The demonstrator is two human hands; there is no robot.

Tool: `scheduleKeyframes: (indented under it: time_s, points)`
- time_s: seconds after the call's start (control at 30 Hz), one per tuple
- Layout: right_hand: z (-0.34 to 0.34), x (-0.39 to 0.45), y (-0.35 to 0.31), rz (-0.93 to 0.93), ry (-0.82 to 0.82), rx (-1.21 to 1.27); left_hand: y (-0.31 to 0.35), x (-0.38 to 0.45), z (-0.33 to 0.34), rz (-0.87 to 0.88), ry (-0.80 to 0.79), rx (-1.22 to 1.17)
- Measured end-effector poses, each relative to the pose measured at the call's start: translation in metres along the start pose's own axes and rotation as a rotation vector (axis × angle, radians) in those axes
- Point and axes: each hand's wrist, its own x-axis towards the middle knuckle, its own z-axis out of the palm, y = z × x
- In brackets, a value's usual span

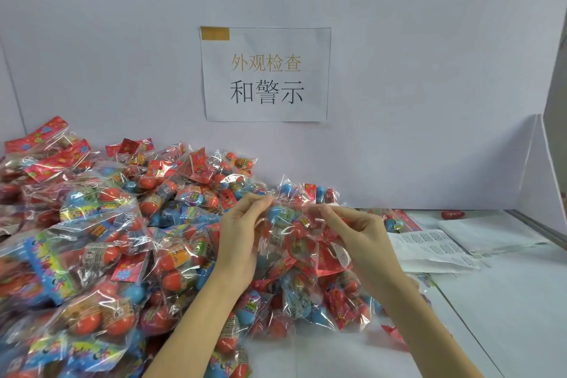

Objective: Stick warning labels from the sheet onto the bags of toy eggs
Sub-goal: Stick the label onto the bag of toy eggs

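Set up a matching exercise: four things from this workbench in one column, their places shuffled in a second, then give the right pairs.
Things:
1. held bag
2. label sheet
3. paper sign
4. pile of bags

Places:
A. taped on the back wall
B. heaped on the table's left side
C. pinched between left hand and right hand
D. flat on the table, right of the hands

Pairs: 1-C, 2-D, 3-A, 4-B

Single head view, close, facing forward-down at table (pixel 491 310), wall (pixel 399 40).
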Motion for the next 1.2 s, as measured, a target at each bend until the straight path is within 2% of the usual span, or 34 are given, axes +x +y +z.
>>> scheduleKeyframes:
  time_s: [0.13,0.27,0.43,0.53,0.67,0.77,0.83,0.9,0.97,1.0,1.1,1.2]
  points:
    - [-0.003,0.0,-0.004,-0.025,0.044,-0.004,0.0,0.0,-0.001,-0.033,-0.093,0.029]
    - [-0.009,0.002,-0.002,0.018,0.112,0.017,-0.005,0.0,-0.001,0.043,-0.113,0.119]
    - [-0.008,0.005,0.0,0.087,0.071,-0.032,-0.007,0.003,-0.004,0.082,0.015,0.125]
    - [-0.01,0.007,0.004,0.029,0.173,-0.077,-0.007,0.004,-0.004,0.082,0.018,0.122]
    - [-0.009,0.011,0.008,-0.055,0.292,-0.13,-0.009,0.004,-0.001,0.022,-0.005,-0.02]
    - [-0.006,0.01,0.009,-0.043,0.248,-0.184,-0.009,0.005,0.001,-0.027,-0.014,0.043]
    - [-0.006,0.009,0.008,-0.046,0.23,-0.199,-0.011,0.004,0.001,-0.048,-0.088,0.16]
    - [-0.007,0.009,0.006,-0.039,0.216,-0.052,-0.011,0.002,0.003,-0.048,-0.121,0.202]
    - [-0.008,0.009,0.003,0.016,0.164,0.139,-0.008,0.001,0.003,-0.039,-0.092,0.14]
    - [-0.008,0.009,0.003,0.031,0.118,0.144,-0.008,0.001,0.003,-0.035,-0.071,0.092]
    - [-0.005,0.006,0.006,0.046,-0.039,-0.063,-0.007,0.002,0.003,-0.02,-0.058,0.022]
    - [-0.002,0.006,0.011,0.054,0.007,-0.115,-0.007,0.0,0.004,0.011,-0.073,0.061]
